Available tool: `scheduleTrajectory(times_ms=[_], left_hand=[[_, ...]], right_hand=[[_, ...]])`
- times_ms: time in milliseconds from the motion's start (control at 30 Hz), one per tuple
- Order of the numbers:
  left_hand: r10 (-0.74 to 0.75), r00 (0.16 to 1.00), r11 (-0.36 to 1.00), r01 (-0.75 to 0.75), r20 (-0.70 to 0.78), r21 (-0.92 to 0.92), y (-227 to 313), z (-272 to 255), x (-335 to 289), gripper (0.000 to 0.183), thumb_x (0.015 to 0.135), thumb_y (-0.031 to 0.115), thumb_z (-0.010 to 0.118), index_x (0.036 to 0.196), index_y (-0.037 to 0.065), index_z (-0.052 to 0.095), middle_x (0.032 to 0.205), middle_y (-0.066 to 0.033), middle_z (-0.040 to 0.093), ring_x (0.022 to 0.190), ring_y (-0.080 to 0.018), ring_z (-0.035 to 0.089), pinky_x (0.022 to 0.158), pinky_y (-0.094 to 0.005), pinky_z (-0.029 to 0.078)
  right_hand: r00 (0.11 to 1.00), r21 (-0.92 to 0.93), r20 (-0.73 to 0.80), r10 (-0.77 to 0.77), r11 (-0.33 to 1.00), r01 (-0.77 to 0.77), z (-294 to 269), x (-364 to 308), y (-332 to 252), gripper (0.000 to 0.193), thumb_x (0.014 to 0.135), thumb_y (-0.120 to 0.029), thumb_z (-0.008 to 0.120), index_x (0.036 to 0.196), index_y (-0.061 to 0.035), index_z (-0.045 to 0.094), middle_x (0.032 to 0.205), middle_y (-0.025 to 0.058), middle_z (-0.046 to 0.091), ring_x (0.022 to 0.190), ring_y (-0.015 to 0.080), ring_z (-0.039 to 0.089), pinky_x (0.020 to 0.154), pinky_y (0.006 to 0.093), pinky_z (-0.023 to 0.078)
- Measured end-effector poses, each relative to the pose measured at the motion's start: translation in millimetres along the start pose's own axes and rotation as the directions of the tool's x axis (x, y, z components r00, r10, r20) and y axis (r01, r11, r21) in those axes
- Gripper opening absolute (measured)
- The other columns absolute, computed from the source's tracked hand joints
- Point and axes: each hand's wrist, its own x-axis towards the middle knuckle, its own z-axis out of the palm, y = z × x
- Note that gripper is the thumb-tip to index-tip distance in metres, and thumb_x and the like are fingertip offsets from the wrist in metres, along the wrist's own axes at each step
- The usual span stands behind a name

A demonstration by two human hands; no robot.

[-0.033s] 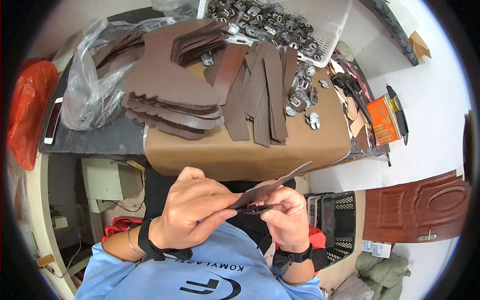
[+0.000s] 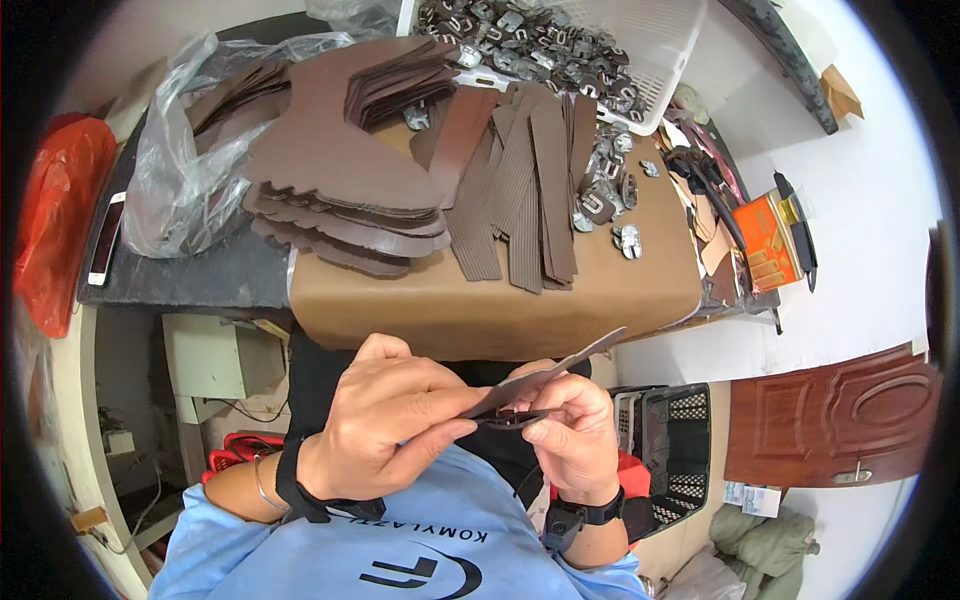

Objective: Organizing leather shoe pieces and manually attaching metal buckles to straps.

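Observation:
In front of my chest, a flat dark brown leather piece [image 2: 590,350] slants up to the right. My left hand [image 2: 385,420] pinches its near left end between thumb and fingers. My right hand [image 2: 578,430] is closed around its middle, the thumb pressing a small dark looped part [image 2: 515,418] beneath it. What that part is, and how it meets the leather, is mostly hidden by the fingers. Beyond my hands, stacked brown cut leather pieces [image 2: 340,150] lie on the table beside several ribbed brown strips [image 2: 525,190].
Metal buckles [image 2: 605,200] lie right of the strips, and a white basket [image 2: 680,50] at the back holds many more. An orange box [image 2: 768,240] stands at the right edge. A clear plastic bag [image 2: 170,190] and a phone [image 2: 106,240] are at left. Black crates [image 2: 675,450] sit below.

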Motion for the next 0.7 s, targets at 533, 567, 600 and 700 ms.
scheduleTrajectory(times_ms=[533,567,600,700], left_hand=[[-0.076,0.994,0.996,0.08,0.08,-0.049,6,3,6,0.019,0.076,0.001,0.07,0.095,0.002,0.067,0.075,-0.0039,0.063,0.062,-0.0196,0.056,0.064,-0.0338,0.036],[-0.077,0.994,0.995,0.081,0.079,-0.05,6,3,6,0.019,0.076,0.001,0.07,0.095,0.002,0.067,0.075,-0.0039,0.063,0.062,-0.0196,0.056,0.064,-0.0338,0.036],[-0.088,0.993,0.995,0.092,0.085,-0.047,6,3,6,0.018,0.077,0.001,0.07,0.095,0.002,0.067,0.076,-0.0054,0.064,0.063,-0.0209,0.056,0.065,-0.0341,0.037],[-0.1,0.993,0.992,0.104,0.059,-0.071,6,7,6,0.017,0.078,0.003,0.071,0.094,0.001,0.066,0.081,-0.0086,0.064,0.066,-0.0237,0.057,0.067,-0.0347,0.039]], right_hand=[[0.99,0.003,-0.136,-0.025,1.0,0.025,12,-4,6,0.019,0.083,0.001,0.073,0.099,-0.0009,0.063,0.112,0.0193,0.063,0.106,0.0266,0.063,0.093,0.0402,0.051],[0.983,-0.047,-0.179,-0.046,0.998,0.038,14,-4,7,0.017,0.085,-0.007,0.074,0.096,-0.0026,0.061,0.105,0.0199,0.064,0.101,0.0281,0.063,0.088,0.0413,0.053],[0.983,-0.047,-0.179,-0.045,0.998,0.037,13,-4,8,0.017,0.085,-0.007,0.074,0.096,-0.0026,0.061,0.105,0.0199,0.064,0.101,0.0281,0.063,0.088,0.0413,0.053],[0.987,0.034,-0.14,-0.08,0.996,0.085,13,-4,9,0.026,0.082,0.01,0.071,0.105,0.0011,0.062,0.107,0.0145,0.068,0.103,0.0219,0.066,0.095,0.0366,0.051]])
